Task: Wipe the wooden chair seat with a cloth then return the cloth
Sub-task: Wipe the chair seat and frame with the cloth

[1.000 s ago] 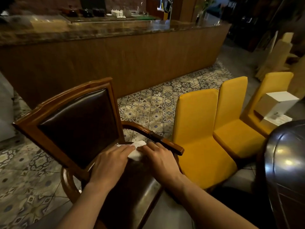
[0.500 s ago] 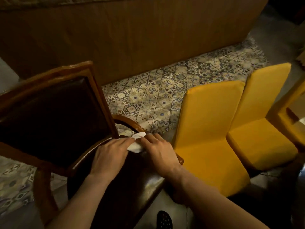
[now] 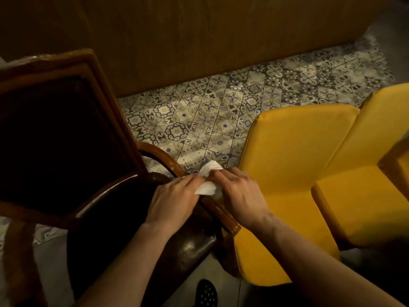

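Both hands (image 3: 174, 200) press a white cloth (image 3: 207, 179) above patterned tiles (image 3: 210, 111).

Between my hands a soft white cloth (image 3: 207, 187) rests on the glossy varnished wooden armrest (image 3: 218, 210), beside matt yellow fabric chairs (image 3: 294, 173).

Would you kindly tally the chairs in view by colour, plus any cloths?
Brown wooden chair: 1
Yellow chairs: 2, with an edge of something yellow cut off at the right, unclear whether a third
White cloth: 1, held between left hand and right hand
Total: 4
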Action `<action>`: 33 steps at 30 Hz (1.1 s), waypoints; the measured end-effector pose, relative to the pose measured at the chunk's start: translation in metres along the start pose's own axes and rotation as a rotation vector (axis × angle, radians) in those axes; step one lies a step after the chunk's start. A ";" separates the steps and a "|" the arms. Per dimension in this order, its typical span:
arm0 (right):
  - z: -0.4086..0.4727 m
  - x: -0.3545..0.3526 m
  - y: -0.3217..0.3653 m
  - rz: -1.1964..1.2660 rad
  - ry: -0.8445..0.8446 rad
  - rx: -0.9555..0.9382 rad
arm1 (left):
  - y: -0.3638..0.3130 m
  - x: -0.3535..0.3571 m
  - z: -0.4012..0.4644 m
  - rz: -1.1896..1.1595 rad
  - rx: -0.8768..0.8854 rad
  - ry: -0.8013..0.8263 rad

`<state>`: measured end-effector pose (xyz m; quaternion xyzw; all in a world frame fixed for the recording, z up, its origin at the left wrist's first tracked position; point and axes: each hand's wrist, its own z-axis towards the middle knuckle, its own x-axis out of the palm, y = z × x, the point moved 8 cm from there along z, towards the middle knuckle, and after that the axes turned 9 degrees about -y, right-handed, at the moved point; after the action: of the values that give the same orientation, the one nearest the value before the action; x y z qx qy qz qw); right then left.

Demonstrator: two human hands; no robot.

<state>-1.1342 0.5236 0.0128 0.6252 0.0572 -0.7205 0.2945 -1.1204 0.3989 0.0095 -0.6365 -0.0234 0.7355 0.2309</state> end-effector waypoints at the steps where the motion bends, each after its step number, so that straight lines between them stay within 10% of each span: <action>1: -0.003 0.005 -0.005 0.005 -0.005 0.015 | 0.000 0.010 -0.001 -0.032 0.017 0.000; 16: -0.063 0.161 -0.050 -0.103 0.352 -0.051 | 0.054 0.180 0.018 0.054 0.076 0.211; 33: -0.121 0.133 -0.061 -0.200 0.404 -0.056 | 0.060 0.203 0.015 0.045 0.074 0.237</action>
<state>-1.0658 0.5810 -0.1544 0.7395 0.1966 -0.6046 0.2215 -1.1698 0.4244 -0.1952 -0.7104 0.0453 0.6605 0.2390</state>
